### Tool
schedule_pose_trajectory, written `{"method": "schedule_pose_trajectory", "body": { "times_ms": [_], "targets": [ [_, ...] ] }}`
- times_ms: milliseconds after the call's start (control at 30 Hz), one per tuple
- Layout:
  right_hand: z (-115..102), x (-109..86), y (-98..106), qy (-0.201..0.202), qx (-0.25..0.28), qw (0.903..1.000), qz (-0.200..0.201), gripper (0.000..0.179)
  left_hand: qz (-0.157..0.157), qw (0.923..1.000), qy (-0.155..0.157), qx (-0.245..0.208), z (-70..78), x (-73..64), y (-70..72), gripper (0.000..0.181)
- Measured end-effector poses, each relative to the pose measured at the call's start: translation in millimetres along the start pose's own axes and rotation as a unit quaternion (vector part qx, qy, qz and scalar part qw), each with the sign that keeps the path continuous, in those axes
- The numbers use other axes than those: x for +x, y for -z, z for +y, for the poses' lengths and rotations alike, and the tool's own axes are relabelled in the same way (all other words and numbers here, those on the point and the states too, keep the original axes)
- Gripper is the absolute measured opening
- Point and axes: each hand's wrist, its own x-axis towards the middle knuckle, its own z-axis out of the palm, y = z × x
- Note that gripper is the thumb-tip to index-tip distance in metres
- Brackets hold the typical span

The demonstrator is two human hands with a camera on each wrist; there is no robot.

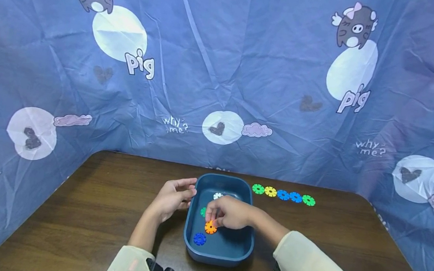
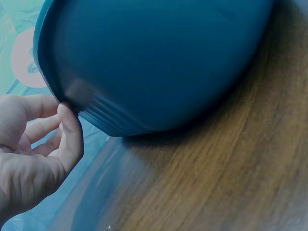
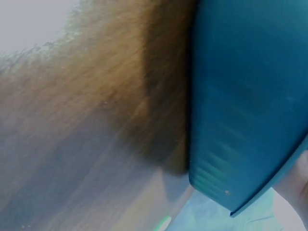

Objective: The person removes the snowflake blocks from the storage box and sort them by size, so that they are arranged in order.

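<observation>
A deep blue plastic container point(image 1: 217, 256) stands on the table, with several notched plastic discs inside. My left hand point(image 1: 171, 198) holds its left side near the far corner; in the left wrist view, thumb and index finger point(image 2: 39, 106) meet at the rim. Reaching in over the right wall, my right hand point(image 1: 231, 213) pinches an orange notched disc point(image 1: 210, 227). A dark blue disc point(image 1: 200, 239) lies nearer the front, a green disc point(image 1: 203, 212) is partly covered by the fingers, and a white disc point(image 1: 217, 196) sits farther back. The right wrist view shows mostly the container's outer wall point(image 3: 245, 106).
To the right of the container, a row of green, yellow and blue discs point(image 1: 283, 195) lies on the brown wooden table point(image 1: 117, 195). A blue cloth point(image 1: 223, 66) with pig prints hangs behind the table's far edge.
</observation>
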Motion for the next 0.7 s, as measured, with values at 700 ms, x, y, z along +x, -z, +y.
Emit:
{"method": "schedule_pose_trajectory", "body": {
  "times_ms": [700],
  "targets": [
    [11, -29.4, 48, -0.008, 0.054, 0.9935, 0.100, 0.018, 0.001, 1.0000, 0.001, 0.002, -0.9, 0.4, -0.2, 0.043]
  ]
}}
